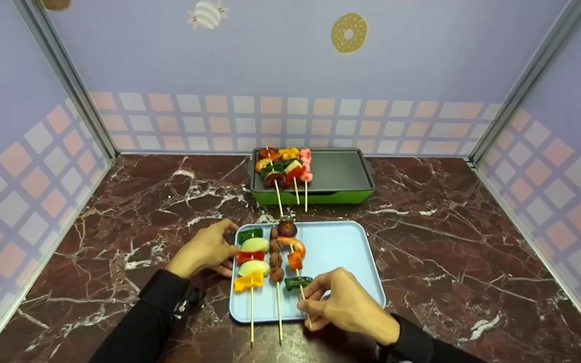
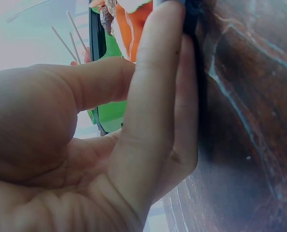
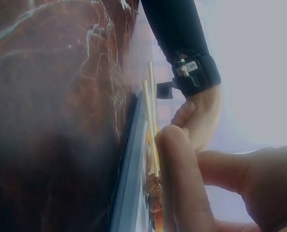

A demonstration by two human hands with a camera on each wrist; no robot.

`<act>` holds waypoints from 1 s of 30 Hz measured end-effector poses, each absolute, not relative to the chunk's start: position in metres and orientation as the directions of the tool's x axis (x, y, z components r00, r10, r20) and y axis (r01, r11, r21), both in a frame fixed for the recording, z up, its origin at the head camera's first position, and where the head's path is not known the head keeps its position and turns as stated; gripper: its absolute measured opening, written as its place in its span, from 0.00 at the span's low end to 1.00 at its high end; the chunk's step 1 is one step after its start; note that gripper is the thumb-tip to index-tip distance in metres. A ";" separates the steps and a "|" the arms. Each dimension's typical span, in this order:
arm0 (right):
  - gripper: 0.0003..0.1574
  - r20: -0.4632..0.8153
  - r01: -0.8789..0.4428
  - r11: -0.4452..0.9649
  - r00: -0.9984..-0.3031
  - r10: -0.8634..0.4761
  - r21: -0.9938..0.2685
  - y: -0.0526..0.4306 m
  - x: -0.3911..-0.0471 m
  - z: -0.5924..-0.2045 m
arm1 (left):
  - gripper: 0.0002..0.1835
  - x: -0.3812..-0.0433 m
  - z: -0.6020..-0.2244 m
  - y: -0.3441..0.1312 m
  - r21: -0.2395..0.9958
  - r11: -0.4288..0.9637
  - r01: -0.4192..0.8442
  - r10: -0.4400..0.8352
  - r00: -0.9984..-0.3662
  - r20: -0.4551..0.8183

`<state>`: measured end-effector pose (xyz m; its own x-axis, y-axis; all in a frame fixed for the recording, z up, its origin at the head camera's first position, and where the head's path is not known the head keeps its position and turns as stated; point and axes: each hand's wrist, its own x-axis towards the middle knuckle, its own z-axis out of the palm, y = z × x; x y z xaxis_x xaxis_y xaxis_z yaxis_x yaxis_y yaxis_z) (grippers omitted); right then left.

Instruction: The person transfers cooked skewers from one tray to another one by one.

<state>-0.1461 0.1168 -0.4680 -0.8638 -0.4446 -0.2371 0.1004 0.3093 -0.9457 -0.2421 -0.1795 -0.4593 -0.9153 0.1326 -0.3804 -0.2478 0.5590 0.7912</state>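
My left hand (image 1: 210, 249) holds the left rim of a light blue tray (image 1: 336, 262), thumb at the edge beside a vegetable skewer (image 1: 252, 252). In the left wrist view its fingers (image 2: 155, 77) are extended and hide the thumb tip. My right hand (image 1: 343, 302) pinches the stick of a mixed skewer (image 1: 294, 259) just below its green pepper piece. This skewer lies slanted over the tray, a dark round slice at its far end. Between the two vegetable skewers lies a meatball skewer (image 1: 276, 262), its bare stick over the tray's near edge.
Behind the tray stands a green grill box (image 1: 315, 198) with a dark flat plate (image 1: 336, 169). Several loaded skewers (image 1: 283, 169) lie on its left half, sticks pointing forward. A dark marbled counter (image 1: 452, 252) surrounds both, with patterned walls (image 1: 290, 118) at the back and sides.
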 end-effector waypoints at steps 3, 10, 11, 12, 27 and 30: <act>0.12 -0.246 0.093 0.331 -0.854 -0.458 -0.939 0.117 -0.146 -0.468 | 0.27 -0.242 -0.460 -0.180 0.791 0.559 -0.248 0.130 -0.916 -0.379; 0.14 -0.252 0.084 0.334 -0.830 -0.497 -0.939 0.119 -0.146 -0.467 | 0.28 -0.241 -0.461 -0.180 0.790 0.561 -0.248 0.127 -0.917 -0.378; 0.15 -0.253 0.085 0.333 -0.829 -0.499 -0.939 0.120 -0.146 -0.467 | 0.27 -0.241 -0.461 -0.181 0.790 0.560 -0.248 0.128 -0.916 -0.379; 0.15 -0.254 0.086 0.334 -0.827 -0.501 -0.939 0.120 -0.147 -0.467 | 0.27 -0.241 -0.461 -0.181 0.791 0.561 -0.245 0.133 -0.916 -0.378; 0.15 -0.210 0.051 0.300 -0.824 -0.527 -0.953 0.131 -0.152 -0.462 | 0.27 -0.242 -0.460 -0.181 0.813 0.528 -0.245 0.164 -0.910 -0.381; 0.16 -0.223 0.063 0.307 -0.825 -0.520 -0.949 0.133 -0.154 -0.459 | 0.27 -0.243 -0.461 -0.182 0.810 0.532 -0.248 0.161 -0.909 -0.384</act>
<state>-0.1542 0.1333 -0.4588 -0.8247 -0.5198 -0.2231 0.0631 0.3075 -0.9495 -0.2426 -0.1816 -0.4605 -0.9090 0.1614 -0.3842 -0.2479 0.5316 0.8099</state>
